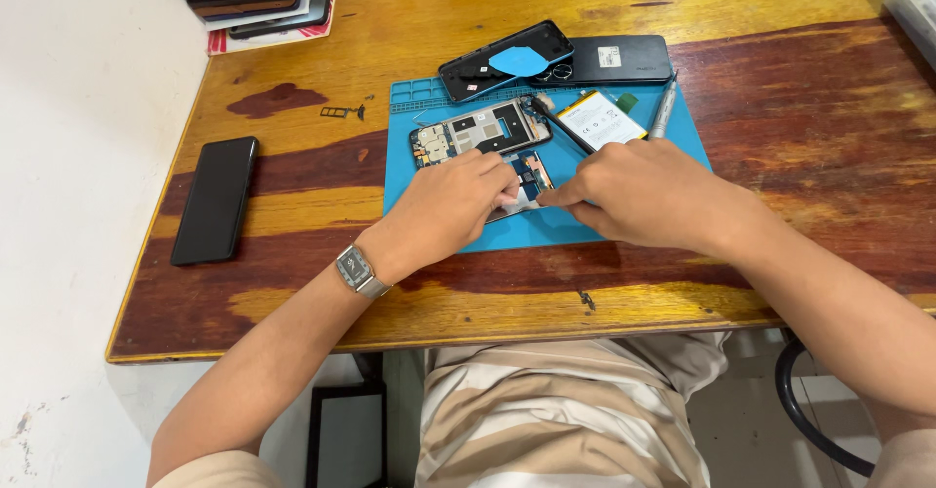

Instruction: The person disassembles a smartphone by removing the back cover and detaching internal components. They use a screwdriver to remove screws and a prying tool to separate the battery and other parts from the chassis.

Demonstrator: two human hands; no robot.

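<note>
Bright, even light, soft shadows under the hands, mild glare on the varnished table, sharp focus.

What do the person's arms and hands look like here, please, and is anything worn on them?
Both forearms are bare, with no gloves on the left hand or the right hand. A wristwatch with a square silver case, dark face and metal band sits on the left wrist. Light beige short sleeves show at the bottom edge. No rings are visible.
</note>
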